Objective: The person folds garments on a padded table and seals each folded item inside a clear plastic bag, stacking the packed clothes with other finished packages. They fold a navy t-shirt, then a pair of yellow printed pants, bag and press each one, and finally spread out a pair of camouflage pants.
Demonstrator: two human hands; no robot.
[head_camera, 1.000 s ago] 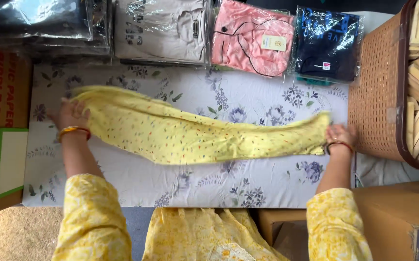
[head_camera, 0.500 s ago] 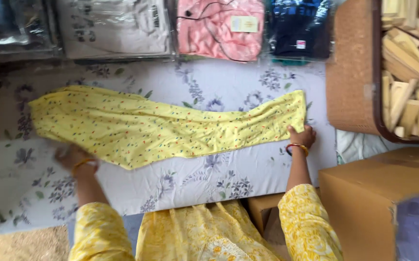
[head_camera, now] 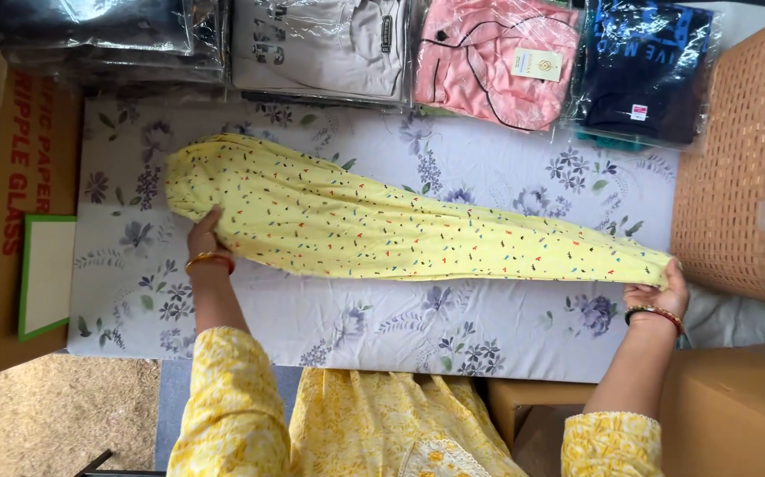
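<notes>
A white table (head_camera: pixel 250 331) covered in a grey-blue floral print fills the middle of the view, and stretched across it lies a long yellow garment (head_camera: pixel 382 231) speckled with small coloured flecks, wide at one end and narrowing toward the other. At the wide end of the garment the left hand (head_camera: pixel 204 237) presses down flat on the cloth's near edge, fingers closed over the fabric, an orange bangle at the wrist. At the narrow end, right where the garment reaches the table's edge, the right hand (head_camera: pixel 661 290) pinches the tip of the cloth, with dark and red bangles on that wrist. Beyond the garment, along the far edge of the table, sits a row of clear plastic packets: a dark packet (head_camera: pixel 91 26), a grey folded shirt packet (head_camera: pixel 321 44), a pink garment packet (head_camera: pixel 497 57) with a small tag, and a navy garment packet (head_camera: pixel 643 71). Past the garment's narrow end stands a brown wicker basket (head_camera: pixel 727 168); what it holds cannot be told here. Past the wide end stands a cardboard box (head_camera: pixel 3 194) with red lettering, and a green-framed white board (head_camera: pixel 47 274) leans against it. Nearer than the garment's narrow end, below the table, sits another cardboard carton (head_camera: pixel 736 415); a patch of tan matting (head_camera: pixel 56 424) shows on the floor.
</notes>
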